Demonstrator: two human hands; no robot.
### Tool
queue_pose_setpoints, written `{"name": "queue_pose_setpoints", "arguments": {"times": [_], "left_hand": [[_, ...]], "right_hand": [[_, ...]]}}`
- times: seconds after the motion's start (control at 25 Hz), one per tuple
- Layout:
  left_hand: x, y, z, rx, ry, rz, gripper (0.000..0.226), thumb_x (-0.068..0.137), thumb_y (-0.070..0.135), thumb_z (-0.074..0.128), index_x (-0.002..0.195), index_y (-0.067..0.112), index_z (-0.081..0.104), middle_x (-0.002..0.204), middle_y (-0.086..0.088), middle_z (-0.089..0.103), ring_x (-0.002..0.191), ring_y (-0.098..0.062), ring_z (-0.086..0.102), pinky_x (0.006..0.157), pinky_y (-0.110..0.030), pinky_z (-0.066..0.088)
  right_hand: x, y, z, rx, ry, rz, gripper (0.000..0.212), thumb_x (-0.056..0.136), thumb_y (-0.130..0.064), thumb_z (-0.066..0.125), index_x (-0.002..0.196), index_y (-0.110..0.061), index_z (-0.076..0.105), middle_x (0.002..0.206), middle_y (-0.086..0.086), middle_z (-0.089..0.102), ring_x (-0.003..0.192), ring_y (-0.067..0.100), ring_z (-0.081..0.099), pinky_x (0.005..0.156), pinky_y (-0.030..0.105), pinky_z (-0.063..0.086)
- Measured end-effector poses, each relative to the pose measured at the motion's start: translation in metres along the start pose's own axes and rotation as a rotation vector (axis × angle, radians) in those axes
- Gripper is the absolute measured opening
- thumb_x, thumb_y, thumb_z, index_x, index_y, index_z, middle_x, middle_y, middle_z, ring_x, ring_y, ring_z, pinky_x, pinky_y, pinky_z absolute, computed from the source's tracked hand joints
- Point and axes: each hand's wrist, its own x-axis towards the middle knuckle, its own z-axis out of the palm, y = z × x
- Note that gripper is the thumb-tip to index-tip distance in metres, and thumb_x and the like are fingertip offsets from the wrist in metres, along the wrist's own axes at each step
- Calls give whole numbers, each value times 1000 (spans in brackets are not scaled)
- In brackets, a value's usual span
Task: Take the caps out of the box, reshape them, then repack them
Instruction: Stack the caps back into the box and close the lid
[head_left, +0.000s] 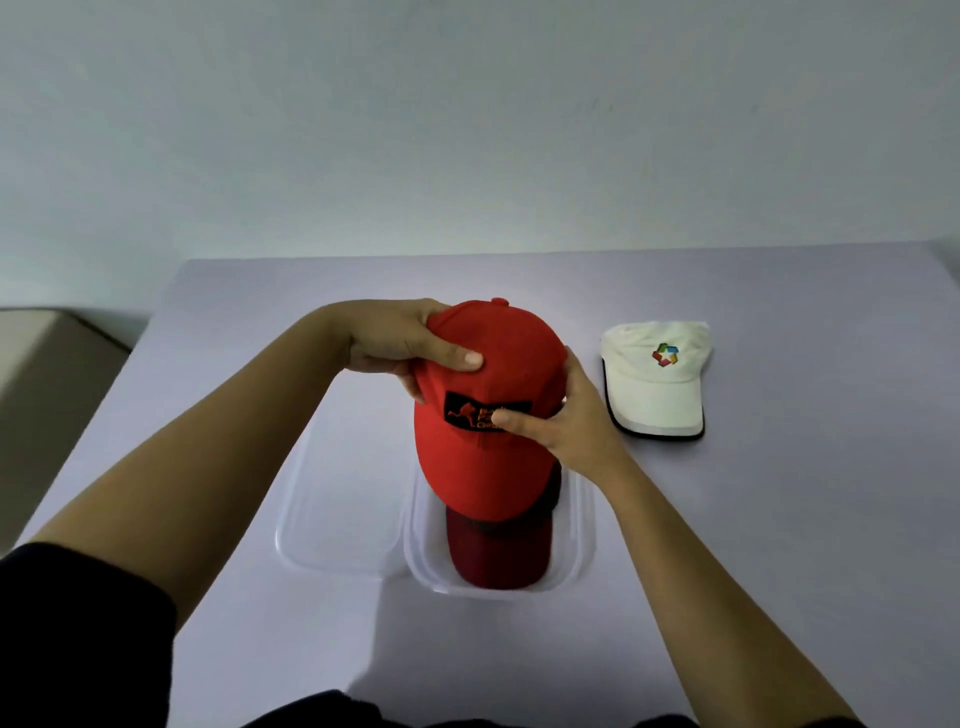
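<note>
A bright red cap (498, 457) with a black patch on its front is held above a clear plastic box (576, 540), brim toward me. My left hand (410, 348) grips the cap's crown on its left side, thumb on top. My right hand (566, 415) holds the right side, thumb pressed on the patch. A dark red cap (498, 556) lies in the box under the raised one, partly hidden. A white cap (657, 379) with a multicoloured logo rests on the table to the right of the box.
The box's clear lid (332, 519) lies flat against the box's left side. The pale lilac table (779, 545) ends at a wall behind. A beige box-like object (47, 374) stands off the table's left edge.
</note>
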Motion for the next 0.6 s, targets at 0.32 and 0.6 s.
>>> {"name": "queue_pose_setpoints", "arguments": {"times": [0.32,0.6], "left_hand": [[16,-30,-57,-164,-10,82,58,45,53,86,95,27,73,95,-3,75,82,-21,72,66,-39,61],[31,-19,-95,-212,124,199,68,42,55,87,102,27,69,97,0,75,84,-19,72,70,-44,60]], "right_hand": [[13,46,-6,10,64,275,96,58,-92,31,131,-29,36,136,-3,46,130,9,38,101,18,25],[14,69,10,-1089,-361,286,131,48,-86,56,147,-21,-1,152,8,28,144,25,13,114,54,-3]]}}
